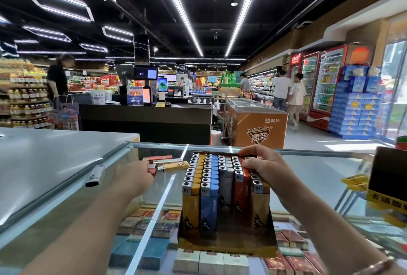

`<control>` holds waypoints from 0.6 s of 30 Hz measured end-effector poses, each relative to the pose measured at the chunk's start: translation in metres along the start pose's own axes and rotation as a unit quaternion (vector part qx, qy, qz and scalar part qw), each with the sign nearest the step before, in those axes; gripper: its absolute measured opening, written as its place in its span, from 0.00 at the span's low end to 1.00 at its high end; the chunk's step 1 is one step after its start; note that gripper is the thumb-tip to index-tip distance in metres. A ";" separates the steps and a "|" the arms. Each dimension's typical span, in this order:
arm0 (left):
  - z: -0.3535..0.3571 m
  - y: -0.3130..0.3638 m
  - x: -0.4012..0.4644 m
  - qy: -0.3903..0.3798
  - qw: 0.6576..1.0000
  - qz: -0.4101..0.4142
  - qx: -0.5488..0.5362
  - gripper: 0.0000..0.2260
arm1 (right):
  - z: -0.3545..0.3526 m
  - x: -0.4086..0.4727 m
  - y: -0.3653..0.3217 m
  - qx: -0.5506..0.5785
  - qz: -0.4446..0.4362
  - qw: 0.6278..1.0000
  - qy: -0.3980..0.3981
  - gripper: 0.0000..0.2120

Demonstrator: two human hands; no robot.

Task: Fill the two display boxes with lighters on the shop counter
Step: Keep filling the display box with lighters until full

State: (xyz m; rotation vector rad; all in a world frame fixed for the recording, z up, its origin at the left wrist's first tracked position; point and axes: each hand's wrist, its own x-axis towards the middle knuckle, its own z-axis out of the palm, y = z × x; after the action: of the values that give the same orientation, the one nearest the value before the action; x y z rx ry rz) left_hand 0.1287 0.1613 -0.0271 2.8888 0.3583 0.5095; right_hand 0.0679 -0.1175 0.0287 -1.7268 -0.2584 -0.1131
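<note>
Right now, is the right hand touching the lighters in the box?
Touching. The head view shows the right hand with its fingers resting on the tops of the lighters.

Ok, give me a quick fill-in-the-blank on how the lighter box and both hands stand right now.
1. The cardboard display box of lighters stands on a ____ counter top.
2. The right hand rests on the ____ far corner of the lighter rows.
3. The left hand reaches toward the small packs lying to the ____ of the box.
4. The nearest lighter in the leftmost row is ____.

Missing words: glass; right; left; yellow
</note>
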 end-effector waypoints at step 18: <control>-0.014 -0.007 -0.006 -0.080 0.994 0.015 -0.066 0.03 | 0.001 0.004 0.003 -0.028 -0.032 0.999 0.012 0.08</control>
State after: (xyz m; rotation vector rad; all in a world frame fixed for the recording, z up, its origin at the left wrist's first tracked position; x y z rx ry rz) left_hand 0.1165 0.1683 -0.0172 2.7874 0.2466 0.2906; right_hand 0.0721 -0.1163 0.0267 -1.7720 -0.2957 -0.1882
